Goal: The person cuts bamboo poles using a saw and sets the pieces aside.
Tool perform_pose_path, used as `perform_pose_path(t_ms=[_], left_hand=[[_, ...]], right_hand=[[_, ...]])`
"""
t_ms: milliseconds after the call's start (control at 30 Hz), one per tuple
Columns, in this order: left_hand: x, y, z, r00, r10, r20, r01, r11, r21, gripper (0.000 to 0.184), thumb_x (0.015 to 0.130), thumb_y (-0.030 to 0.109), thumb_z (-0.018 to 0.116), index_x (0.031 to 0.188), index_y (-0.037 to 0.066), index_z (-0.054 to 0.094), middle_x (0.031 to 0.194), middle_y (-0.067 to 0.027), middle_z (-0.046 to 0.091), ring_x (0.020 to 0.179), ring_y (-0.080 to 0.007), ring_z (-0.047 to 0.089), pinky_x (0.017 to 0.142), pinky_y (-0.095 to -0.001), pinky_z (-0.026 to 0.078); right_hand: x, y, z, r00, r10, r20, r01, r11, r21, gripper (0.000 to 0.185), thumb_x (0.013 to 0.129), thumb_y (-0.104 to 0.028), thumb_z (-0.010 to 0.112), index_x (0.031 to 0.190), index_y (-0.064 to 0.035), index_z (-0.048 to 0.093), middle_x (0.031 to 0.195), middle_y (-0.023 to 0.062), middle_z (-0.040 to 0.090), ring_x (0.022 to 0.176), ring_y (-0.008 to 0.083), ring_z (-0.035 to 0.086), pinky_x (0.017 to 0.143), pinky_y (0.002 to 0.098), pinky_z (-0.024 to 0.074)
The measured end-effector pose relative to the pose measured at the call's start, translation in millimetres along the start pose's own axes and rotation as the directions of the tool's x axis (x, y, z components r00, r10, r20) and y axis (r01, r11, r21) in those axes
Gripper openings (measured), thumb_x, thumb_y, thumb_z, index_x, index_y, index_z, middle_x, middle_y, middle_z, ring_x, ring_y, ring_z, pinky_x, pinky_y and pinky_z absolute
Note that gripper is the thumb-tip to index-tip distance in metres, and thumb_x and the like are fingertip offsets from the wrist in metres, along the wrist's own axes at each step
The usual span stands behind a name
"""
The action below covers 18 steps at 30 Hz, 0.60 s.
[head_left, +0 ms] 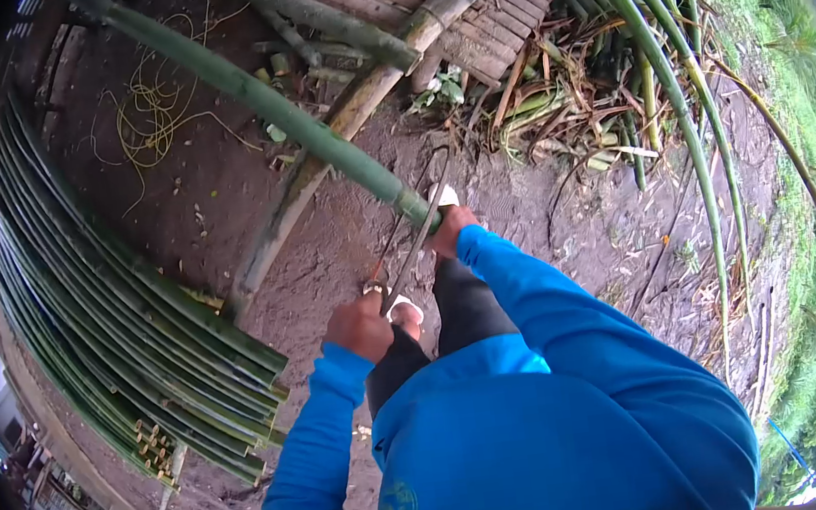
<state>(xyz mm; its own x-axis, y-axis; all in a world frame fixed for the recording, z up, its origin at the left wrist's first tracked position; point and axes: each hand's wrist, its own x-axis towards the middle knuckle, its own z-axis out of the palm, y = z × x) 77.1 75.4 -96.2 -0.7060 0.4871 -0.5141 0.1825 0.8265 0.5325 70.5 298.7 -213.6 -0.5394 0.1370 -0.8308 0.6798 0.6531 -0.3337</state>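
A long green bamboo pole (281,113) slants down from the upper left toward my body, resting across a wooden beam. My right hand (453,233) is closed around its near end. In my left hand (361,327), the fingers are wrapped around the handle of a saw with a thin frame (415,251). The saw crosses the pole close to my right hand, and its far end reaches up beyond the pole. Whether the teeth touch the bamboo I cannot make out. My feet in light footwear stand on the ground below.
Stacked bamboo poles (133,317) lie along the left. The supporting beam (352,115) runs diagonally beneath the pole. Yellow cord (150,113) lies tangled on the dirt. Bamboo scraps (562,106) are heaped at the upper right, near long bending poles (677,93). A slatted platform (479,35) stands ahead.
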Motion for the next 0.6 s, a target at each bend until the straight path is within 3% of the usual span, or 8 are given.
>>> perform_pose_path(t_ms=[100,133,200,300,400,533,600], left_hand=[[5,15,-15,1.0,-0.018,0.025,0.018,1.0,-0.002,0.016,0.065,0.009,0.059,0.079,0.001,0.055,0.066,-0.0237,0.057,0.068,-0.0427,0.056,0.061,-0.0494,0.045],[3,21,-17,1.0,0.009,0.009,-0.009,1.0,-0.007,0.017,0.065,0.008,0.059,0.08,0.001,0.056,0.067,-0.0239,0.057,0.067,-0.0425,0.057,0.06,-0.0494,0.045],[-3,35,-27,0.998,0.064,-0.024,-0.064,0.998,-0.01,0.018,0.064,0.006,0.058,0.081,0.001,0.056,0.067,-0.0244,0.057,0.067,-0.0421,0.057,0.06,-0.0494,0.045],[-75,26,-53,0.998,-0.063,-0.005,0.062,0.997,-0.052,0.019,0.065,0.004,0.055,0.083,0.0,0.057,0.067,-0.0249,0.056,0.067,-0.0423,0.057,0.058,-0.0493,0.045],[-98,23,-55,0.996,-0.083,0.019,0.083,0.997,-0.001,0.016,0.07,0.009,0.056,0.085,0.002,0.056,0.065,-0.022,0.058,0.06,-0.0423,0.056,0.057,-0.0525,0.044],[31,-3,7,0.996,-0.081,-0.029,0.079,0.996,-0.047,0.01,0.071,0.007,0.052,0.078,0.003,0.058,0.069,-0.0239,0.059,0.069,-0.0428,0.058,0.06,-0.0527,0.045],[75,5,32,0.999,-0.035,-0.006,0.036,0.996,0.076,0.01,0.07,0.008,0.053,0.077,0.002,0.057,0.072,-0.0241,0.059,0.073,-0.0428,0.058,0.062,-0.0526,0.045]], right_hand=[[-3,-3,15,0.989,0.059,-0.132,-0.056,0.998,0.024,0.042,0.065,-0.03,0.064,0.105,-0.0168,0.063,0.102,0.0141,0.063,0.097,0.0317,0.06,0.087,0.0392,0.047],[-2,0,16,0.989,0.009,-0.145,-0.011,1.0,-0.009,0.044,0.066,-0.03,0.063,0.108,-0.0175,0.062,0.102,0.0142,0.063,0.097,0.0318,0.059,0.086,0.0389,0.0474],[-10,-5,6,0.993,0.059,-0.105,-0.063,0.997,-0.042,0.043,0.065,-0.03,0.063,0.106,-0.0171,0.062,0.101,0.0145,0.063,0.097,0.032,0.059,0.085,0.0394,0.0476],[-8,-6,12,0.994,0.023,-0.111,-0.026,0.999,-0.027,0.043,0.066,-0.029,0.063,0.107,-0.0165,0.06,0.1,0.0151,0.063,0.096,0.0318,0.06,0.084,0.0402,0.0478],[-1,-1,18,0.991,0.045,-0.13,-0.051,0.998,-0.037,0.046,0.066,-0.03,0.064,0.109,-0.0166,0.059,0.101,0.0151,0.063,0.096,0.0317,0.06,0.085,0.0404,0.0479],[-4,0,13,0.986,-0.016,-0.168,0.018,1.0,0.007,0.042,0.065,-0.037,0.066,0.1,-0.0131,0.063,0.095,0.0192,0.063,0.09,0.0359,0.06,0.082,0.0424,0.0484],[4,10,17,0.987,-0.035,-0.156,0.035,0.999,-0.005,0.042,0.065,-0.037,0.067,0.099,-0.013,0.063,0.094,0.019,0.064,0.09,0.0357,0.061,0.081,0.0421,0.0486]])
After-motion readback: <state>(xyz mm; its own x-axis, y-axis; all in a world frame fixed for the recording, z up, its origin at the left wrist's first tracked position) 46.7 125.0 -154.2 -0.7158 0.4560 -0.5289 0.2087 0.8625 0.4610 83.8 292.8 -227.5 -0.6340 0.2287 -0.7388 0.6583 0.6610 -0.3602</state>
